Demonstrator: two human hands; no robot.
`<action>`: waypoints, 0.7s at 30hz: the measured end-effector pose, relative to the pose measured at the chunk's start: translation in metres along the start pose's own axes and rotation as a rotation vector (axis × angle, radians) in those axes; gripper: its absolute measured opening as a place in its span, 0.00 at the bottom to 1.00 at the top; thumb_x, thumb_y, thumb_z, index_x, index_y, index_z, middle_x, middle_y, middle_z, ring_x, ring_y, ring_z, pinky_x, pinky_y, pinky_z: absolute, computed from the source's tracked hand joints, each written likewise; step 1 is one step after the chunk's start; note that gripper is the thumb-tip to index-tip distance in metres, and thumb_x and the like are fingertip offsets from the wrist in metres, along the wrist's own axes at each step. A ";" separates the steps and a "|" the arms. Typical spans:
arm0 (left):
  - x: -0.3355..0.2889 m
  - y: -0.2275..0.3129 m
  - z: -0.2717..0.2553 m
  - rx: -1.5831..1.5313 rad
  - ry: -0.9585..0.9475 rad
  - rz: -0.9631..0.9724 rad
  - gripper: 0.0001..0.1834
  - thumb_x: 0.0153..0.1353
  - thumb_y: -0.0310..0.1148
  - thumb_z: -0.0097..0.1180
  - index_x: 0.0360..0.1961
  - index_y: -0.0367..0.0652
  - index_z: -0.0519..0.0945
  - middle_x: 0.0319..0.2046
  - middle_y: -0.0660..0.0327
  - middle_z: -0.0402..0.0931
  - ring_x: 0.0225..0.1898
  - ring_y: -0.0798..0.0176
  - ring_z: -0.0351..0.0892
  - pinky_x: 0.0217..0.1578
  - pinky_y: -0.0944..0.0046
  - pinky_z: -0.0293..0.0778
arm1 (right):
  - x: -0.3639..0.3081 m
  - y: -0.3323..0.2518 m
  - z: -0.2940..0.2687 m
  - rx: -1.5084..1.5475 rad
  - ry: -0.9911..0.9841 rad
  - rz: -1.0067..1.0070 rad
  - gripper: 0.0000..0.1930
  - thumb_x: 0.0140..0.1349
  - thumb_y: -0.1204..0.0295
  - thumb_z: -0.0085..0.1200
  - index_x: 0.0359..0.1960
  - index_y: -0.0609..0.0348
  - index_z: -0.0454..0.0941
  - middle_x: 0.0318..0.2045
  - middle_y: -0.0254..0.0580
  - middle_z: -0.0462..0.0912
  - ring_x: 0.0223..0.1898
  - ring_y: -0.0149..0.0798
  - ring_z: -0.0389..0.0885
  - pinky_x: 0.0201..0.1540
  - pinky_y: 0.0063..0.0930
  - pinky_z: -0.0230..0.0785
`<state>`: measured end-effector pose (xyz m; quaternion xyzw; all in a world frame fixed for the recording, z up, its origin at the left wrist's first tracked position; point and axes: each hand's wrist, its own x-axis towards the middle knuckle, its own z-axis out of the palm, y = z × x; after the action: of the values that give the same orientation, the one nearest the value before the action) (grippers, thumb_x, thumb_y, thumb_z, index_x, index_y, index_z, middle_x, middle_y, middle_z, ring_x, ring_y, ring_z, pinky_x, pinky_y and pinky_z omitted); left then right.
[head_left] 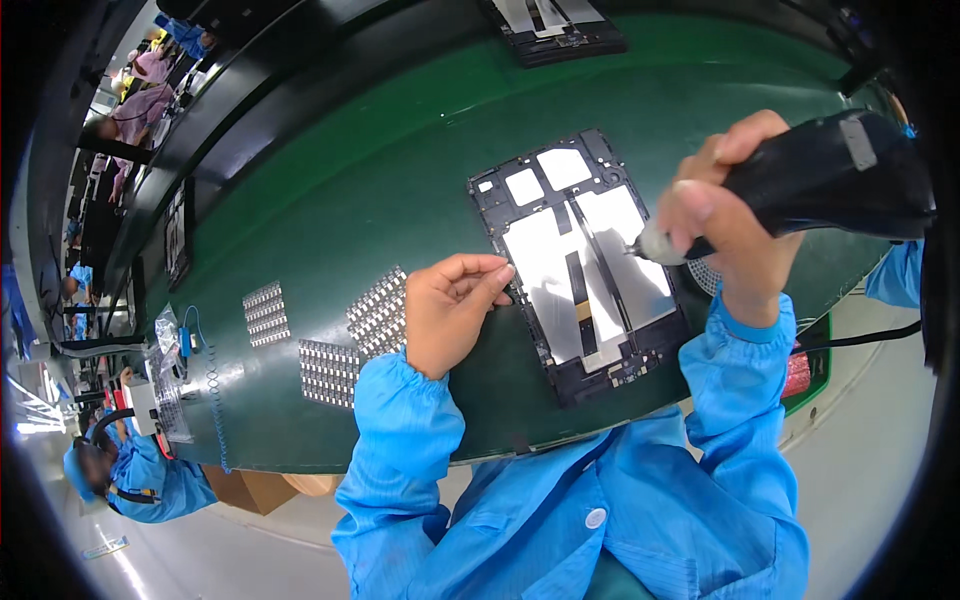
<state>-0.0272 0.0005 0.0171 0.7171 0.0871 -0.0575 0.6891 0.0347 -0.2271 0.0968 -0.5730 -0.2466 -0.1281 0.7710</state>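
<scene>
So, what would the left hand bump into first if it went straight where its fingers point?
Probably the flat black-and-silver device: the left hand is at its left edge, maybe touching; depth is unclear.

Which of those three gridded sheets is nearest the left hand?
The rightmost sheet, beside the left hand; the lowest sheet and leftmost sheet lie farther off.

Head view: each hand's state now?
Left hand: pinched closed at the tablet's edge; anything held can't be told.
Right hand: closed, holding the black power tool.
</scene>
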 end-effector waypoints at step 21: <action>0.028 -0.005 -0.012 0.083 -0.040 -0.055 0.08 0.52 0.27 0.63 0.29 0.33 0.78 0.21 0.61 0.77 0.20 0.73 0.76 0.17 0.74 0.70 | 0.009 0.045 0.094 0.050 -0.246 0.127 0.15 0.49 0.87 0.59 0.35 0.66 0.66 0.19 0.40 0.76 0.20 0.26 0.77 0.23 0.18 0.68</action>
<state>-0.0012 0.0139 0.0072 0.7413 0.0907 -0.0943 0.6583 0.0422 -0.1232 0.0854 -0.5794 -0.3058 -0.0016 0.7555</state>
